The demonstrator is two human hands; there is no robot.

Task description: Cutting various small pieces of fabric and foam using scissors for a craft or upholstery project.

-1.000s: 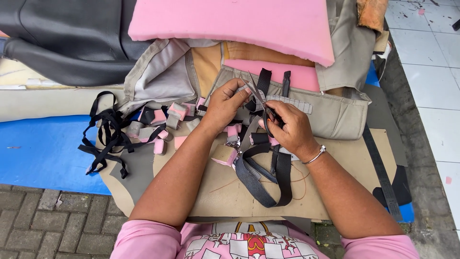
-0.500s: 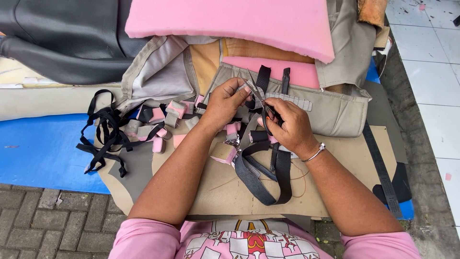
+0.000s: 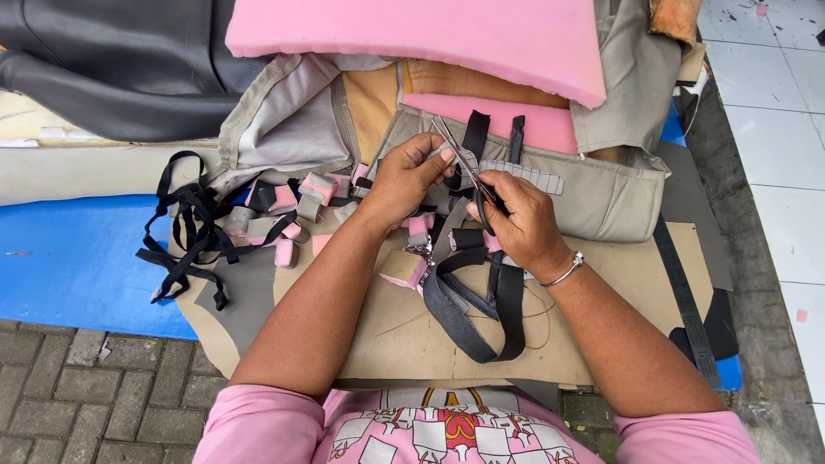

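My right hand grips a pair of scissors, blades pointing up and left. My left hand pinches a small grey strip of fabric at the blade tips. Both hands hover over a beige fabric cover with a pale stitched tab. Below my hands lie dark grey webbing straps looped on a tan sheet. A small pink foam block rests beside my left forearm.
Several pink foam and grey fabric scraps and a tangle of black straps lie at the left. A large pink foam slab sits at the top, black leather top left, a blue mat left, white tiles right.
My hands have barely moved. The scissors stay at the small strip, and the view has shifted slightly.
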